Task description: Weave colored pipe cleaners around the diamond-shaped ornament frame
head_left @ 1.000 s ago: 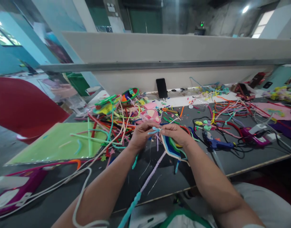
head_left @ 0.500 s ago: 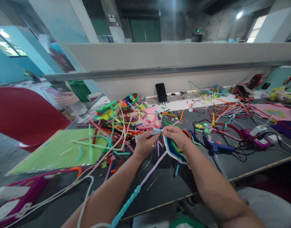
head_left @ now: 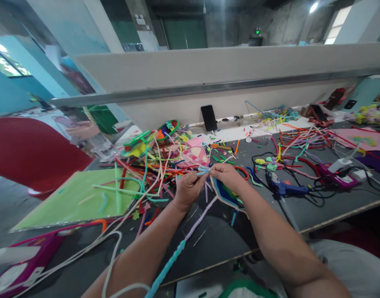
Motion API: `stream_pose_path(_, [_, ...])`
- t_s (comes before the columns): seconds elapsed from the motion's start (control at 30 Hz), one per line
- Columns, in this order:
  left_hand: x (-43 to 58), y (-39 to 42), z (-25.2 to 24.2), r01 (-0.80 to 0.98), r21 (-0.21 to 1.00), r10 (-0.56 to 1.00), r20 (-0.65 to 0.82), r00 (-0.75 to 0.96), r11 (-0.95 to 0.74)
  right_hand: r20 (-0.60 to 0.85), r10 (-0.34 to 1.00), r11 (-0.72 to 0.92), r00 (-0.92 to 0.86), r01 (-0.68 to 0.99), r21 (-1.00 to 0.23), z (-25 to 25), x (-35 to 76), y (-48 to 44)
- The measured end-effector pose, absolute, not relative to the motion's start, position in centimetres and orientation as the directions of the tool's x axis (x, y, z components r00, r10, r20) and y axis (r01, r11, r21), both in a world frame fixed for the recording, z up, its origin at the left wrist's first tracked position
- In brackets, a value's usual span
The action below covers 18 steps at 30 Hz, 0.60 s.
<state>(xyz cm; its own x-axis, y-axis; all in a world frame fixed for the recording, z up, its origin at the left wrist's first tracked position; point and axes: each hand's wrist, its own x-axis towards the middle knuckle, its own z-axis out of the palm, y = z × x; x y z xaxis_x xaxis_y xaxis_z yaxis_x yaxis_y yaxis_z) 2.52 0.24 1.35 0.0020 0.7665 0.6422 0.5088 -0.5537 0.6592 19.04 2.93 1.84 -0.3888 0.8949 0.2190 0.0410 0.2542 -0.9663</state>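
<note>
My left hand (head_left: 191,188) and my right hand (head_left: 226,177) meet over the dark table, fingertips pinched close together. Between them is a light blue pipe cleaner (head_left: 203,169), bent over at its end above my left fingers. Below my right hand hangs a dark blue piece with a pale edge and green trim (head_left: 222,193), partly hidden by the hand and forearm. A twisted strap (head_left: 198,221), lilac then turquoise, runs from near that piece down toward me. A short blue stem (head_left: 234,218) sticks out below the piece.
Heaped pipe cleaners (head_left: 165,159) lie behind and left of my hands. A green sheet in clear plastic (head_left: 81,198) is at left. On the right are a blue glue gun (head_left: 286,189) and a purple power strip (head_left: 337,178) with cords. A phone (head_left: 209,118) leans on the divider.
The light blue pipe cleaner's bent end shows slightly more spread above my left fingers. Both hands stay pinched together; the whole view has shifted slightly.
</note>
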Motion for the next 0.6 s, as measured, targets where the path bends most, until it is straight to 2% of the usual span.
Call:
stream_pose_path(0.07, [2.8, 0.2, 1.2, 0.464, 0.717, 0.797, 0.603, -0.04, -0.52, 0.253, 0.901, 0.317, -0.351, 0.134, -0.939, 1.8, 18.9, 3.0])
stream_pose_path(0.17, [3.3, 0.4, 0.8, 0.276, 0.869, 0.885, 0.452, -0.107, -0.411, 0.277, 0.916, 0.346, -0.29, 0.223, -0.911, 1.7, 18.7, 2.9])
stream_pose_path(0.27, [3.4, 0.8, 0.3, 0.085, 0.957, 0.955, 0.286, -0.083, -0.279, 0.261, 0.938, 0.3, -0.23, 0.154, -0.942, 1.6, 18.4, 2.7])
stream_pose_path(0.4, [3.4, 0.9, 0.3, -0.055, 0.978, 0.978, 0.202, 0.047, -0.199, 0.245, 0.942, 0.251, -0.23, -0.003, -0.968, 1.4, 18.4, 2.8])
stream_pose_path(0.6, [3.5, 0.8, 0.5, -0.092, 0.986, 0.972, 0.152, 0.178, -0.138, 0.239, 0.951, 0.247, -0.197, 0.019, -0.969, 1.5, 18.7, 3.2])
